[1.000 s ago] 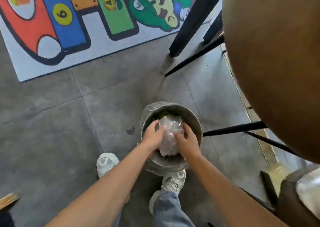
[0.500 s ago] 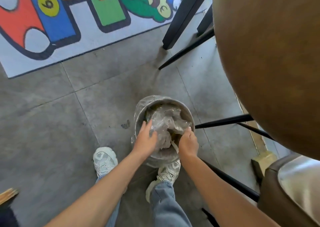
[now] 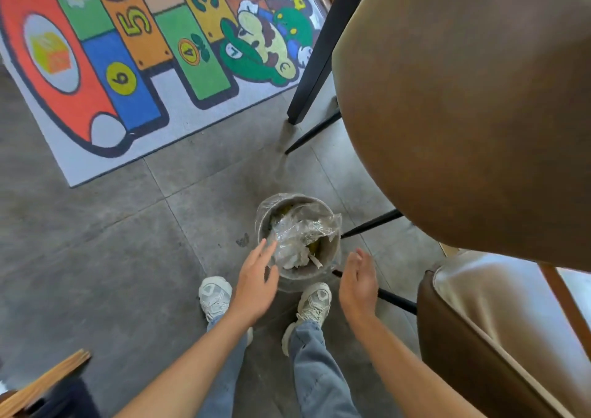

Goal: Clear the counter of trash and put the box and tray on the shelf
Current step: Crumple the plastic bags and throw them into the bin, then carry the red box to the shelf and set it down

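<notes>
Half a second ago both hands pressed the crumpled plastic trash [image 3: 295, 237] into the bin [image 3: 332, 251]; now they have come off it. The bin stands upright on the floor [image 3: 128, 258], mouth up, trash bulging rightward over its rim. Left hand [image 3: 256, 285] and right hand [image 3: 358, 285] flank it, each grip wide and empty.
</notes>
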